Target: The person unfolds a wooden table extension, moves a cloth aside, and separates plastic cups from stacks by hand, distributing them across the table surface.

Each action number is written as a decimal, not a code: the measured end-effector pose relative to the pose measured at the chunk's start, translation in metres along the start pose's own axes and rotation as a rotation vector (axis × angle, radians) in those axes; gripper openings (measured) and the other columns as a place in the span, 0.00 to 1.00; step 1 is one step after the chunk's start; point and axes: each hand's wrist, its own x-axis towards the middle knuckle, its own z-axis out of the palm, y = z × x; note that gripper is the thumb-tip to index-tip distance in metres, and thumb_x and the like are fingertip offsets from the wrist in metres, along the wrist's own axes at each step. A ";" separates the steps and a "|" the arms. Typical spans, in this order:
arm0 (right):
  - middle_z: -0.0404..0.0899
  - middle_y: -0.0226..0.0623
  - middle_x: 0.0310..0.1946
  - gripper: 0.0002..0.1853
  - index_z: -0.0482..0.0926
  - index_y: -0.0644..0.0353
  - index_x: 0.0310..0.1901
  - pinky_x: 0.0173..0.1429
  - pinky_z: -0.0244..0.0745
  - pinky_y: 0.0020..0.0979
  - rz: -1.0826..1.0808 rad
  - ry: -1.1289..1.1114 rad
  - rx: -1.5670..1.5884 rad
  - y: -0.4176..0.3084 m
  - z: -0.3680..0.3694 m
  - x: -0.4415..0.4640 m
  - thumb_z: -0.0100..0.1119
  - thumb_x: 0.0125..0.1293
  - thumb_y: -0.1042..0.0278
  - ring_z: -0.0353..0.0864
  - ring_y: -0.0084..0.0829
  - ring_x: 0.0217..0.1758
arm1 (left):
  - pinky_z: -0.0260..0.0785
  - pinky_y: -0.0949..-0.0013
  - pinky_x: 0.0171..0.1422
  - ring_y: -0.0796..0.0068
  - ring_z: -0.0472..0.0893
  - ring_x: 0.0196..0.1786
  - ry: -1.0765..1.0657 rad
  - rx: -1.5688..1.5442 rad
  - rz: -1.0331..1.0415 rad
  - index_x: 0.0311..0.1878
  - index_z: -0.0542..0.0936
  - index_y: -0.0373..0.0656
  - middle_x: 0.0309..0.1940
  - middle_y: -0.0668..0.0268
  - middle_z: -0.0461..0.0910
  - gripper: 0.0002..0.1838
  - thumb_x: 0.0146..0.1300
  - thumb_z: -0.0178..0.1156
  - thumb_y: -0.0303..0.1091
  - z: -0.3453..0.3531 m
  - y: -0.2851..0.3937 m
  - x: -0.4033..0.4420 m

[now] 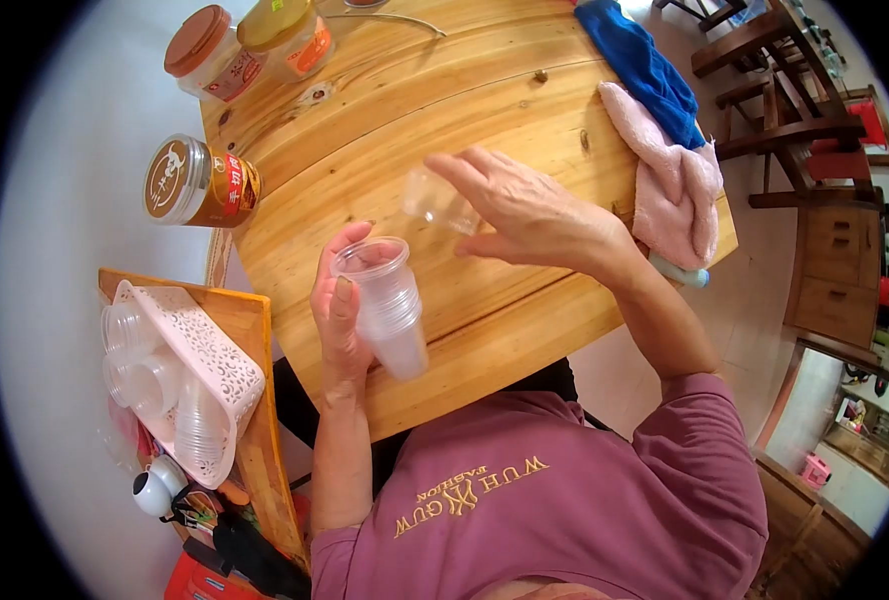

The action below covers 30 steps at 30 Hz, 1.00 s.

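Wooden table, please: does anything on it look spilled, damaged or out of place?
No spill or damage stands out on the wooden table. Only the pink towel looks untidy, crumpled against the blue cloth at the table's right edge. The plastic cups in the left hand are nested normally.

The thin, clear plastic cup (pixel 439 203) at the right hand (pixel 520 210) was blurred, its rim and base softened. One side of the tall stack of clear plastic cups (pixel 393 320) was covered by the left hand (pixel 340 310), and its cups could not be counted. The clear jar with a yellow lid (pixel 290 45) and the deep-blue cloth (pixel 645 75) were cut off by the top edge. The pale-blue-ended object (pixel 693 277) was mostly hidden under the fluffy pink towel (pixel 673 185). The bright red object (pixel 205 582) was cropped by the bottom edge.
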 end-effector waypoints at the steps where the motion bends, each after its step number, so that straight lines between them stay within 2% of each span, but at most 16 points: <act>1: 0.70 0.48 0.61 0.44 0.62 0.63 0.71 0.69 0.67 0.42 0.001 0.005 0.002 0.004 0.004 0.003 0.73 0.55 0.59 0.70 0.49 0.65 | 0.78 0.69 0.53 0.72 0.81 0.50 0.013 0.003 -0.018 0.69 0.62 0.33 0.51 0.57 0.80 0.47 0.60 0.68 0.61 0.001 0.001 -0.001; 3: 0.67 0.49 0.66 0.43 0.62 0.61 0.71 0.71 0.66 0.43 -0.150 0.356 -0.152 0.011 0.014 0.009 0.73 0.57 0.59 0.68 0.51 0.68 | 0.78 0.69 0.53 0.72 0.81 0.50 0.015 0.030 -0.037 0.69 0.63 0.33 0.51 0.57 0.80 0.47 0.60 0.68 0.61 0.005 0.005 -0.003; 7: 0.65 0.49 0.68 0.40 0.63 0.59 0.71 0.71 0.67 0.43 -0.140 0.471 -0.132 0.002 0.016 0.003 0.72 0.60 0.60 0.68 0.53 0.69 | 0.78 0.69 0.52 0.72 0.81 0.50 0.027 0.102 -0.074 0.68 0.64 0.32 0.51 0.57 0.80 0.46 0.60 0.69 0.59 0.005 0.007 -0.006; 9: 0.69 0.53 0.63 0.33 0.69 0.62 0.64 0.66 0.71 0.44 -0.229 0.560 -0.040 -0.002 0.014 -0.006 0.72 0.57 0.66 0.72 0.51 0.64 | 0.78 0.69 0.52 0.72 0.81 0.50 0.028 0.079 -0.069 0.68 0.64 0.32 0.51 0.57 0.81 0.46 0.60 0.70 0.58 0.001 0.001 -0.005; 12: 0.73 0.50 0.60 0.27 0.75 0.62 0.58 0.62 0.75 0.42 -0.219 0.638 0.014 0.011 0.003 -0.036 0.72 0.57 0.71 0.76 0.50 0.61 | 0.77 0.69 0.53 0.70 0.81 0.52 0.040 0.115 -0.062 0.67 0.66 0.32 0.50 0.57 0.80 0.45 0.60 0.67 0.61 -0.003 -0.002 -0.005; 14: 0.77 0.44 0.56 0.21 0.79 0.63 0.54 0.60 0.76 0.37 -0.040 0.754 -0.151 0.012 -0.020 -0.068 0.69 0.59 0.75 0.80 0.43 0.57 | 0.76 0.69 0.54 0.68 0.80 0.54 0.053 0.173 -0.059 0.67 0.67 0.33 0.49 0.58 0.79 0.45 0.61 0.64 0.64 -0.007 -0.004 -0.007; 17: 0.80 0.44 0.52 0.14 0.81 0.65 0.53 0.55 0.78 0.34 0.151 0.942 -0.126 0.050 -0.047 -0.110 0.62 0.65 0.76 0.82 0.38 0.53 | 0.77 0.68 0.52 0.68 0.80 0.53 0.032 0.127 -0.050 0.66 0.68 0.34 0.49 0.58 0.79 0.44 0.62 0.62 0.64 -0.011 -0.006 -0.007; 18: 0.80 0.45 0.52 0.15 0.80 0.66 0.53 0.52 0.79 0.36 0.318 0.961 -0.075 0.056 -0.053 -0.124 0.62 0.68 0.67 0.83 0.39 0.50 | 0.78 0.67 0.51 0.68 0.80 0.53 0.030 0.117 -0.044 0.66 0.68 0.34 0.49 0.58 0.79 0.43 0.63 0.61 0.64 -0.010 -0.006 -0.007; 19: 0.80 0.45 0.52 0.15 0.80 0.66 0.53 0.52 0.79 0.36 0.319 0.962 -0.080 0.064 -0.059 -0.136 0.62 0.68 0.67 0.83 0.39 0.50 | 0.78 0.67 0.50 0.67 0.80 0.52 0.027 0.108 -0.037 0.66 0.68 0.34 0.49 0.58 0.79 0.43 0.64 0.61 0.64 -0.010 -0.007 -0.007; 21: 0.80 0.46 0.53 0.22 0.81 0.65 0.53 0.51 0.79 0.37 0.619 0.858 -0.353 0.081 -0.066 -0.154 0.62 0.68 0.53 0.83 0.40 0.50 | 0.78 0.66 0.50 0.67 0.80 0.51 0.036 0.105 -0.024 0.66 0.68 0.35 0.49 0.58 0.79 0.42 0.64 0.60 0.64 -0.010 -0.008 -0.008; 22: 0.80 0.48 0.51 0.28 0.81 0.64 0.51 0.51 0.79 0.40 0.725 0.809 -0.347 0.086 -0.066 -0.159 0.61 0.65 0.43 0.83 0.43 0.51 | 0.78 0.66 0.49 0.67 0.80 0.50 0.047 0.105 -0.010 0.66 0.68 0.35 0.49 0.58 0.79 0.41 0.64 0.60 0.63 -0.011 -0.009 -0.009; 23: 0.80 0.48 0.51 0.28 0.81 0.64 0.51 0.51 0.79 0.40 0.728 0.812 -0.348 0.090 -0.067 -0.160 0.61 0.65 0.43 0.83 0.43 0.51 | 0.78 0.66 0.49 0.67 0.80 0.50 0.043 0.105 -0.011 0.66 0.68 0.35 0.49 0.58 0.79 0.41 0.64 0.60 0.63 -0.011 -0.009 -0.009; 25: 0.82 0.48 0.47 0.27 0.81 0.63 0.48 0.50 0.78 0.41 0.918 0.482 -0.382 0.099 -0.069 -0.162 0.61 0.65 0.42 0.83 0.46 0.50 | 0.78 0.66 0.48 0.67 0.81 0.48 0.057 0.086 -0.023 0.65 0.69 0.36 0.48 0.57 0.79 0.40 0.64 0.60 0.63 -0.010 -0.009 -0.010; 26: 0.82 0.49 0.40 0.22 0.80 0.62 0.42 0.48 0.76 0.44 0.850 0.521 -0.422 0.108 -0.062 -0.162 0.61 0.64 0.48 0.82 0.49 0.46 | 0.78 0.66 0.48 0.67 0.81 0.48 0.052 0.088 -0.021 0.65 0.69 0.36 0.48 0.57 0.79 0.40 0.64 0.60 0.63 -0.009 -0.009 -0.011; 27: 0.82 0.49 0.40 0.22 0.80 0.62 0.42 0.48 0.76 0.44 0.848 0.527 -0.421 0.114 -0.064 -0.165 0.61 0.64 0.48 0.82 0.49 0.46 | 0.78 0.66 0.48 0.67 0.81 0.47 0.069 0.081 -0.013 0.65 0.69 0.37 0.48 0.56 0.79 0.40 0.64 0.60 0.63 -0.008 -0.010 -0.011; 30: 0.79 0.51 0.33 0.11 0.77 0.63 0.35 0.42 0.74 0.45 0.719 0.688 -0.316 0.117 -0.078 -0.167 0.58 0.64 0.63 0.80 0.51 0.37 | 0.78 0.66 0.47 0.67 0.81 0.44 0.073 0.076 -0.005 0.65 0.69 0.37 0.47 0.55 0.79 0.40 0.63 0.60 0.63 -0.012 -0.010 -0.009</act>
